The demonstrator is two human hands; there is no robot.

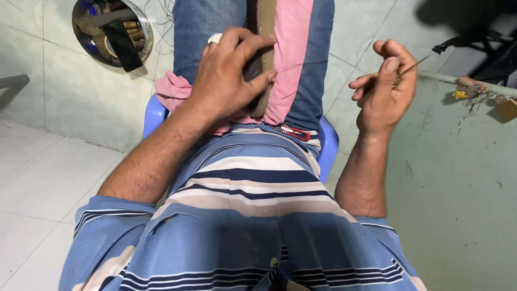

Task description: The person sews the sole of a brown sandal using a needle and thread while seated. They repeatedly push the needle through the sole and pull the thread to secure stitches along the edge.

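Head view: sewing on the lap.
Left hand (229,75) grips a brown strap (265,32); right hand (385,89) pinches a thin needle (416,66).

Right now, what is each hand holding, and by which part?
The left hand grips a brown strap-like piece across its middle, on the lap. The right hand pinches a thin needle-like tool near its lower end.

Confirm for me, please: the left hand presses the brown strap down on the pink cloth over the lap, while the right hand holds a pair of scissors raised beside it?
Not quite. The head view shows the right hand pinching a thin needle-like tool, not scissors. The rest holds: the left hand presses the brown strap onto the pink cloth over the lap.
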